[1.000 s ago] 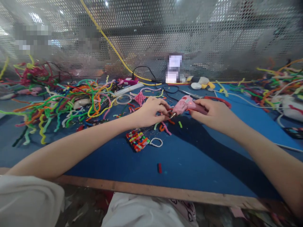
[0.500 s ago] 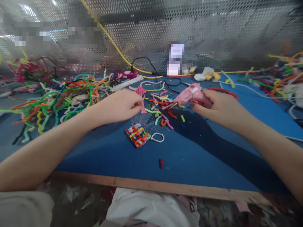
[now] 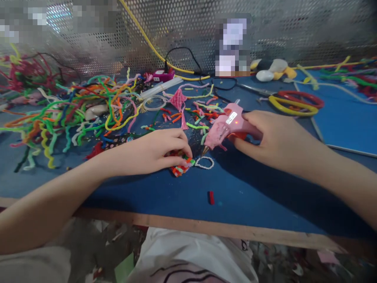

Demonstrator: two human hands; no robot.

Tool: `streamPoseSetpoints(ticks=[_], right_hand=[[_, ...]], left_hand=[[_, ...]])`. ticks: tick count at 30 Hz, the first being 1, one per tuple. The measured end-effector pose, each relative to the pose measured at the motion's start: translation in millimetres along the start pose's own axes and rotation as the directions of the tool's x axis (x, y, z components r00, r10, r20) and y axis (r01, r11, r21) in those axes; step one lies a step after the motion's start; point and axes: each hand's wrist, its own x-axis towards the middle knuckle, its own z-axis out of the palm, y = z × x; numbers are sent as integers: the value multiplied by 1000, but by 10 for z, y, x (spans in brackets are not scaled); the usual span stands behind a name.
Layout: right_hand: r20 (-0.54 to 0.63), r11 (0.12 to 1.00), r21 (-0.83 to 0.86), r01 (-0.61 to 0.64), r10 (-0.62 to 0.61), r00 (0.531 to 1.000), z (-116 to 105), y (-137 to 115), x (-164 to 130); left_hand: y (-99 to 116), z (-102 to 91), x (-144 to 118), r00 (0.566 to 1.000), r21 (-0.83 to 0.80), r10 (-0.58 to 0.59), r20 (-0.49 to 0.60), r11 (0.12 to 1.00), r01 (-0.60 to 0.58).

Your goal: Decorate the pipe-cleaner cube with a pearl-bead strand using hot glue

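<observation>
Gripping the pink hot-glue gun (image 3: pixel 226 125), my right hand (image 3: pixel 275 143) has its fingers wrapped round the handle, and the nozzle tips down toward seven o'clock, ending just beside the multicoloured woven patch (image 3: pixel 181 165). A small red light glows on the gun's body beside a white label; I cannot read any writing on it.

My left hand (image 3: pixel 156 153) lies curled over the patch, fingertips pressed together on its right edge, pinning it to the blue tabletop (image 3: pixel 250 188). Most of the patch is hidden under the fingers. Touching the patch at its three o'clock sits a small white bead ring (image 3: pixel 204 162). At five o'clock from the patch, near it, lies a short red stub (image 3: pixel 211 197).

At ten o'clock from my left hand spreads a big tangle of pipe cleaners (image 3: pixel 76 106) in green, orange, yellow and white. At twelve o'clock from the patch lie cut snippets (image 3: pixel 200 114) and a pink tasselled piece (image 3: pixel 179 101). Clear glue sticks (image 3: pixel 160 88) rest beyond that, and a small magenta device (image 3: pixel 163 75) with a black cord sits by the perforated metal screen (image 3: pixel 294 27).

At one o'clock from my right hand lie red and yellow loops (image 3: pixel 297 103), with a plush toy (image 3: pixel 273 70) behind them. A yellow cable (image 3: pixel 153 47) runs down across the screen.
</observation>
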Motion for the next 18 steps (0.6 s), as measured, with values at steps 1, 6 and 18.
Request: streamPoseSetpoints(ticks=[1, 6, 18], right_hand=[[-1, 1000, -3, 2, -2, 1000, 6, -17, -6], [-27, 1000, -9, 14, -14, 1000, 33, -80, -13], [-17, 998, 6, 59, -59, 998, 74, -60, -12]], left_hand=[[2, 2, -3, 1000, -10, -1, 0, 1000, 1], [16, 28, -4, 1000, -32, 9, 16, 999, -9], [-32, -10, -16, 999, -68, 7, 46, 998, -4]])
